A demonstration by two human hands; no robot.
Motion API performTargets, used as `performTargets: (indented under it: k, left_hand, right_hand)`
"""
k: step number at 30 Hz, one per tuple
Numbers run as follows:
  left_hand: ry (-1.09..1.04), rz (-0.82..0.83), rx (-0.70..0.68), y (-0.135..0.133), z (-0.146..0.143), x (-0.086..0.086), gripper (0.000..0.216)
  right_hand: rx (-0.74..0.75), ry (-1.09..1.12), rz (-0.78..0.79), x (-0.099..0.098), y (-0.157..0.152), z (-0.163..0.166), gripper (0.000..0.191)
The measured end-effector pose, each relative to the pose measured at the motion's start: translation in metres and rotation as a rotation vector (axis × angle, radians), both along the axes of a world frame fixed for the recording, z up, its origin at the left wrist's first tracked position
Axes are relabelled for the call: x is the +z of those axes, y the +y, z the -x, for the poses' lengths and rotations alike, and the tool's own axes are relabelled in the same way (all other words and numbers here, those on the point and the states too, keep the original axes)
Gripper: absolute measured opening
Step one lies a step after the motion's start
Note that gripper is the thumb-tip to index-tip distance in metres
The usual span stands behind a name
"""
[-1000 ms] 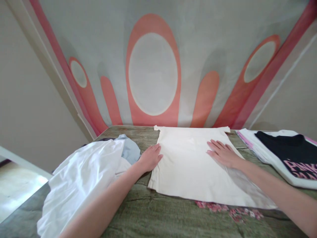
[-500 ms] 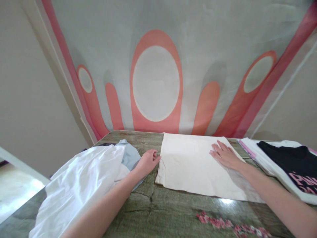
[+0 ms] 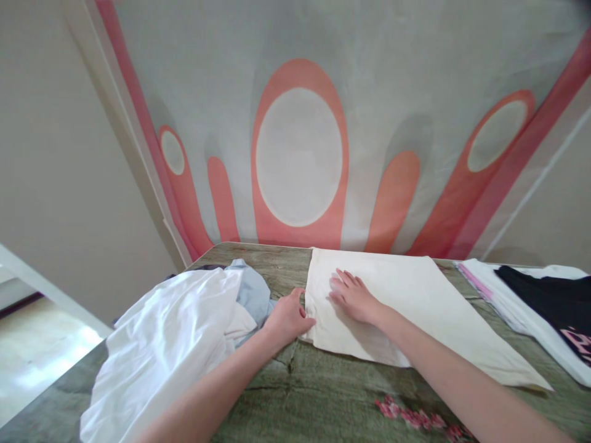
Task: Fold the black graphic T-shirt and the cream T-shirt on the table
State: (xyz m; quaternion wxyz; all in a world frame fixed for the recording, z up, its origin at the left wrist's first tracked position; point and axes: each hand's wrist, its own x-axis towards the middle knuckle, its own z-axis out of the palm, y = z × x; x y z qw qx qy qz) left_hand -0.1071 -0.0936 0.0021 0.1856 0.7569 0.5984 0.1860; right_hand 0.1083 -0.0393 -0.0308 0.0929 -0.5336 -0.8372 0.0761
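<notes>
A cream-coloured cloth (image 3: 425, 295) lies flat on the table, with a slanted right side and a pointed lower right corner; what kind of garment it is I cannot tell. At its left edge is my left hand (image 3: 285, 320), fingers curled and the thumb on the cloth, closed on the edge. My right hand (image 3: 353, 296) rests palm down on the cloth's left half, its fingers stretched out. Left of my left hand is a loose heap with a white garment (image 3: 180, 320) on top and a light blue one (image 3: 253, 286) partly beneath it.
On the right sits a stack of folded clothes, with a black garment (image 3: 545, 295) with pink lettering over a white one (image 3: 521, 320). The table (image 3: 295, 400) has a green wood-grain top with pink flowers printed near the front. Behind it stands a wall with a coral pattern (image 3: 300, 237).
My right hand has slid left across the cloth, from its right side to its left half. My left hand has shifted slightly down along the left edge. The view has turned a little.
</notes>
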Motion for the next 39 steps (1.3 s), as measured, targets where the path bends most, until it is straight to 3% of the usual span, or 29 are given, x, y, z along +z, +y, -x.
performTargets:
  k: [6, 15, 20, 26, 34, 39]
  left_hand:
    - [-0.142, 0.042, -0.022, 0.002, 0.008, -0.003, 0.051]
    - [-0.705, 0.424, 0.056, -0.002, 0.019, 0.0, 0.05]
    - [-0.613, 0.395, -0.013, 0.0, 0.021, -0.009, 0.049]
    - [-0.553, 0.361, -0.019, 0.001, 0.023, -0.012, 0.064]
    - [-0.614, 0.418, -0.036, 0.001, 0.023, -0.008, 0.067]
    - [-0.625, 0.459, -0.054, -0.001, 0.024, -0.002, 0.067]
  right_hand:
    - [-0.023, 0.013, -0.052, -0.01, -0.005, 0.002, 0.059]
    - [-0.026, 0.014, -0.059, -0.008, -0.005, 0.002, 0.062]
    - [-0.02, 0.03, -0.069, -0.009, -0.005, 0.002, 0.06]
    - [0.01, 0.111, -0.152, -0.011, -0.007, 0.0, 0.048]
    - [0.406, 0.3, -0.216, -0.004, -0.029, 0.022, 0.036]
    - [0.415, 0.221, -0.16, 0.002, -0.047, 0.037, 0.04]
